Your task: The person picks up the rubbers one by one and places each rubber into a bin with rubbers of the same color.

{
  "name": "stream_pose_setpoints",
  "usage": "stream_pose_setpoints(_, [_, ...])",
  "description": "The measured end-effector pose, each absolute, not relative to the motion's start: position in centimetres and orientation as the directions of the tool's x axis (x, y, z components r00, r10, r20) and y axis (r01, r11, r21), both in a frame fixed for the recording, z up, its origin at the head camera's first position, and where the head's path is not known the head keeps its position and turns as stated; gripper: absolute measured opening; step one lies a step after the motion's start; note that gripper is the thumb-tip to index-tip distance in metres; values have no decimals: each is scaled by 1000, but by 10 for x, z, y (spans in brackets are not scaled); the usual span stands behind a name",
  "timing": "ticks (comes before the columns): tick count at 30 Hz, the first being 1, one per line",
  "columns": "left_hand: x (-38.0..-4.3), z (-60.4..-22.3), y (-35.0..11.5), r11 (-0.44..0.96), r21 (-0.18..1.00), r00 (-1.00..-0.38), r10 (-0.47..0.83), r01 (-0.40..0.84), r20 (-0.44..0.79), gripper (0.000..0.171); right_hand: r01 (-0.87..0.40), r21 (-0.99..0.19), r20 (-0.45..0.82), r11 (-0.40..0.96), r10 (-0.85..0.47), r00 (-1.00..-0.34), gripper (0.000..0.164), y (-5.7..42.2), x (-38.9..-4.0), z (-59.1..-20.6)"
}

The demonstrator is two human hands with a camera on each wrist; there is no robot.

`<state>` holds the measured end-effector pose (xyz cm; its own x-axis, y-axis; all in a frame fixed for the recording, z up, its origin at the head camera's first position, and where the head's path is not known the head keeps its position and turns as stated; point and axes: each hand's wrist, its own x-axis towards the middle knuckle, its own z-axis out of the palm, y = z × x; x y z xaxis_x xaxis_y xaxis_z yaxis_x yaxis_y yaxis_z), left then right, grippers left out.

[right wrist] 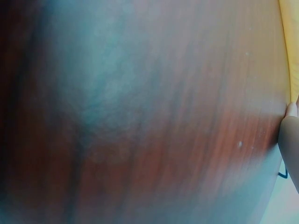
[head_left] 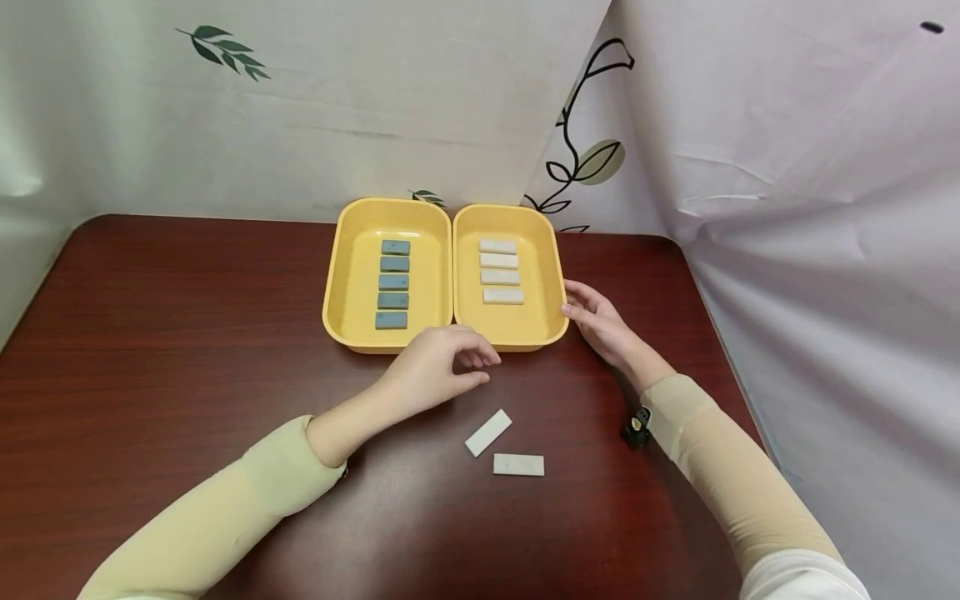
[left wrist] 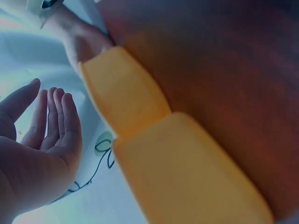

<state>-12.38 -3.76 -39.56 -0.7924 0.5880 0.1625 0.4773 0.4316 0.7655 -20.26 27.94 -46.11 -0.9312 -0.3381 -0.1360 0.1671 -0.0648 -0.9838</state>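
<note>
My left hand [head_left: 442, 367] hovers at the front edge of two yellow trays, fingers loosely bent, nothing in it; the left wrist view shows its fingers [left wrist: 55, 119] apart from the thumb. My right hand [head_left: 603, 325] touches the outer right side of the right tray [head_left: 543, 325], thumb at the rim; only a small part of this hand shows in the right wrist view. The left tray [head_left: 341, 292] bears several blue-grey rectangular blocks [head_left: 393, 282] in a column. Several white blocks [head_left: 499, 277] line the right tray. Two more white blocks [head_left: 518, 465] lie on the table in front.
The trays stand side by side near the back of a dark red-brown wooden table [head_left: 187, 350]. Pale curtains [head_left: 337, 108] with leaf prints hang behind it and along its right side. A small black object [head_left: 636, 427] sits at the right sleeve's cuff.
</note>
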Motion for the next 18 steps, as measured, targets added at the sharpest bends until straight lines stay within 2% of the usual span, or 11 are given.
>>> stream_pose_setpoints(9, [-115,-416,-37,435,779,-775,625,451,100,18,164,-984,-133,-66,-333,-933,59,280,-203,-464])
stream_pose_setpoints(18, [-114,-430,-37,375,884,-748,662,280,-45,19,161,-984,-128,-74,-333,-934,60,280,-203,-463])
